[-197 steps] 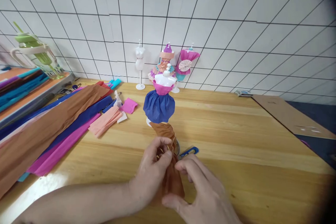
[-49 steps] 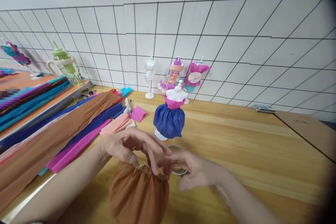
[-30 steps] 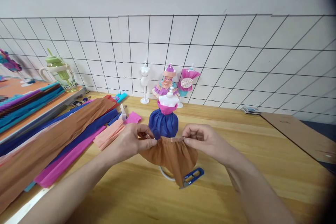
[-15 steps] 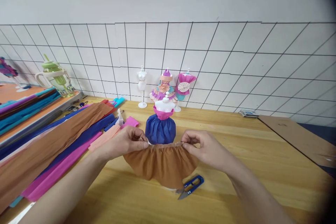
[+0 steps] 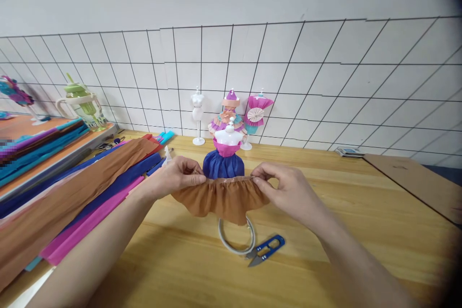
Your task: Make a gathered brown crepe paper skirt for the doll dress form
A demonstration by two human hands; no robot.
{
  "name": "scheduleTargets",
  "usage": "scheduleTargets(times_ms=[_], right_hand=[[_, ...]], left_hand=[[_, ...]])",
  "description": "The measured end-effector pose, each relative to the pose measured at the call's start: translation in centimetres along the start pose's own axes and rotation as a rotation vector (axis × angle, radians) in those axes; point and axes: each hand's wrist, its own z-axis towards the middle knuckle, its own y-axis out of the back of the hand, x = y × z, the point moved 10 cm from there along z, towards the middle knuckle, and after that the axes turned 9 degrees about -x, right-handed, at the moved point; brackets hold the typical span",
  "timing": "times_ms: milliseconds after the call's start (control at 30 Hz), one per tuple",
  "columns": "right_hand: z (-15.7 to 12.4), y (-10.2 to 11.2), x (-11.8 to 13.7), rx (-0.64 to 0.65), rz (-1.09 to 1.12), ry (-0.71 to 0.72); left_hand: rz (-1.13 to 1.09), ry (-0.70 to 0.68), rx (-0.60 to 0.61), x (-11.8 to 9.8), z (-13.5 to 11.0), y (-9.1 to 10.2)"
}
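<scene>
Holding a gathered brown crepe skirt (image 5: 220, 199) up off the counter (image 5: 361, 231), stretched level between both hands. Pinching its top left corner with the left hand (image 5: 178, 180), thumb pressed against fingertips; pinching the top right corner with the right hand (image 5: 285, 192) the same way. Held just in front of a blue-skirted mannequin (image 5: 224, 159) (touching or not, cannot tell). Below the skirt, flat on the counter, a tape ring (image 5: 234, 245), with blue snips (image 5: 265, 250) against its right side. To the left, long crepe sheets (image 5: 72, 192) in brown, blue and pink. At the tiled wall, a bare white mannequin (image 5: 198, 115) beside two dressed mannequins (image 5: 229, 113). Far left, a green-lidded cup (image 5: 81, 103); far right, a cardboard sheet (image 5: 411, 178).
</scene>
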Motion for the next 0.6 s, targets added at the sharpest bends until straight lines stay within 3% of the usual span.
scheduleTargets(times_ms=[267, 600], right_hand=[[-0.1, 0.5, 1.3, -0.111, -0.079, 0.190], [-0.6, 0.2, 2.6, -0.091, -0.034, 0.276]], left_hand=[[-0.010, -0.028, 0.035, -0.5, 0.7, 0.0], [0.187, -0.125, 0.162, -1.2, 0.9, 0.2]])
